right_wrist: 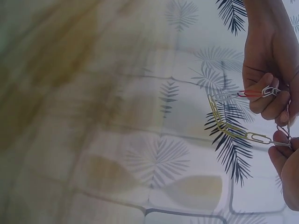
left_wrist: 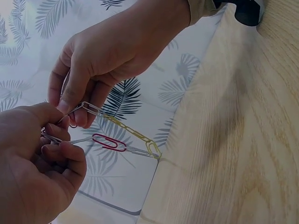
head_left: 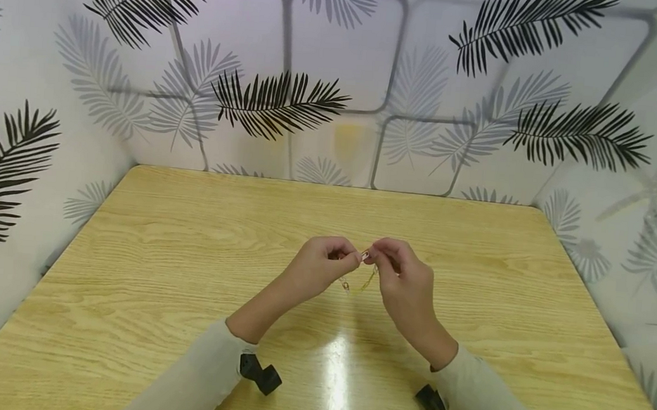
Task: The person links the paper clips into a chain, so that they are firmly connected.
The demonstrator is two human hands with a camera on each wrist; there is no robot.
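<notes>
A chain of linked paper clips (left_wrist: 135,134) hangs in a loop between the two hands, above the table. Yellow clips (right_wrist: 236,132), a red clip (left_wrist: 109,142) and silver-white clips (left_wrist: 91,108) make up the visible loop. My left hand (head_left: 319,268) pinches one end of the chain between thumb and fingers. Opposite it, my right hand (head_left: 408,287) pinches the other end, its fingertips almost meeting those of the left. Between the fingertips a reddish clip (head_left: 365,255) shows in the head view. Fingers partly hide the clips where the ends come together.
A wood-grain table (head_left: 189,233) lies under both hands. Behind it and at the sides hang pale curtains (head_left: 339,53) with a black and grey leaf print. A small black device (head_left: 261,373) sits at the left cuff, another (head_left: 431,399) at the right.
</notes>
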